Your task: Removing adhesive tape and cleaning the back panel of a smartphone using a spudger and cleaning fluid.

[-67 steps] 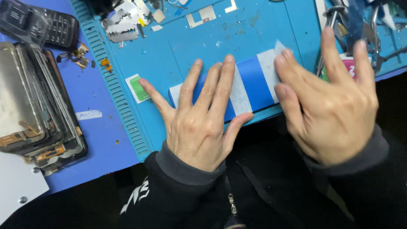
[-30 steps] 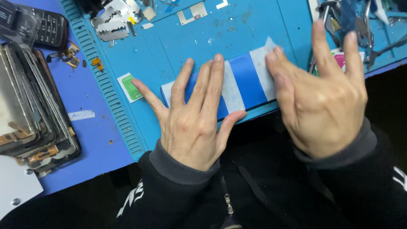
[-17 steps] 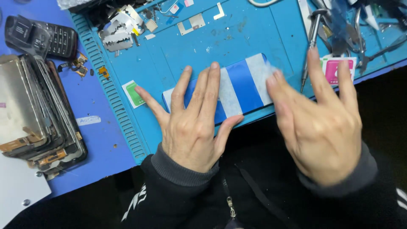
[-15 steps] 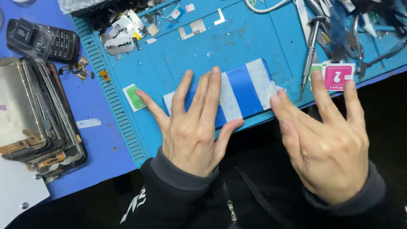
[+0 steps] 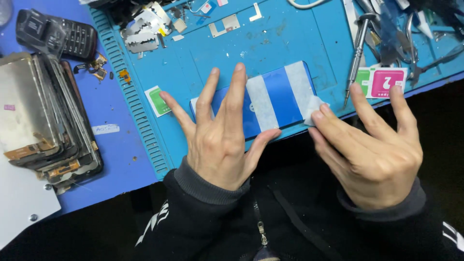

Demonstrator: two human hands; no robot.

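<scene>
A teal mat (image 5: pixel 290 43) is spread beyond both hands, with a darker blue surface (image 5: pixel 121 159) to the left of it. The stack of phone screens (image 5: pixel 43 121) is seen well left of the left hand; its lower layers are hidden under the top panel. A blue phone (image 5: pixel 278 96) lies flat on the mat, between and under the hands, banded by two white strips (image 5: pixel 261 104). Its left end is covered by the left hand (image 5: pixel 220 140), which is pressed flat on it with fingers spread, nothing being gripped. The right hand (image 5: pixel 374 150) is held open just right of the phone, its fingertips (image 5: pixel 316 116) laid on the white strip end at the phone's right edge; whether the strip is pinched cannot be told.

A dark keypad phone (image 5: pixel 58 34) lies far left, beyond the stack. A screwdriver (image 5: pixel 355 53) stands slanted just beyond the right hand, beside tweezers (image 5: pixel 415 43) and other tools that are cut off by the upper edge and hard to separate. A pink sachet (image 5: pixel 386 82) rests touching distance from the right fingertips, a green one partly hidden beside it. A green-and-white sachet (image 5: pixel 157 100) lies just left of the left index finger. Small metal parts (image 5: pixel 142 36) are scattered beyond the left hand, too cluttered to identify.
</scene>
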